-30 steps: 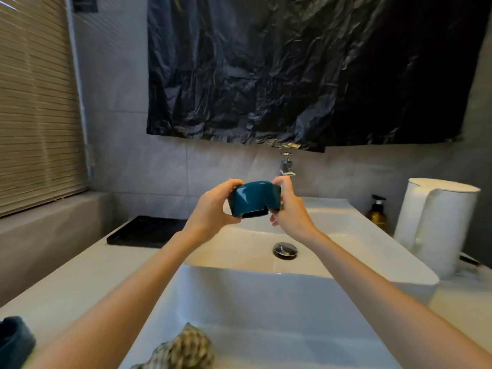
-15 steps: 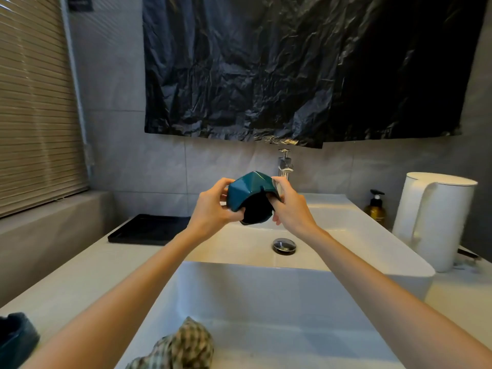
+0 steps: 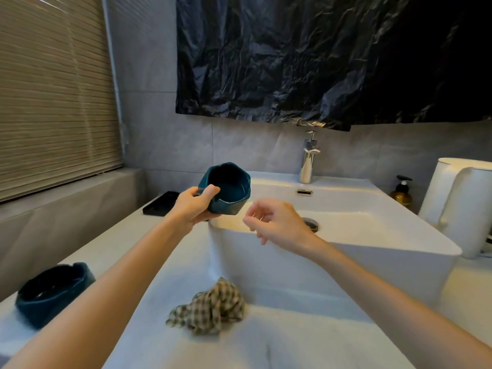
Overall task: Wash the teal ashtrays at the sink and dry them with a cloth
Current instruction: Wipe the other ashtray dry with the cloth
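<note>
Noted ashtray (image 3: 231, 192) pinched at its wall by left hand (image 3: 192, 210), thumb over rim, right hand (image 3: 277, 222) loose, empty; judged stiff, weighty, slippery wet, chippable.

You find nothing readable here: no lettering, brand, number or sign can be made out on any surface. The amber pump bottle (image 3: 401, 196) is too small and dim to show a label.
</note>
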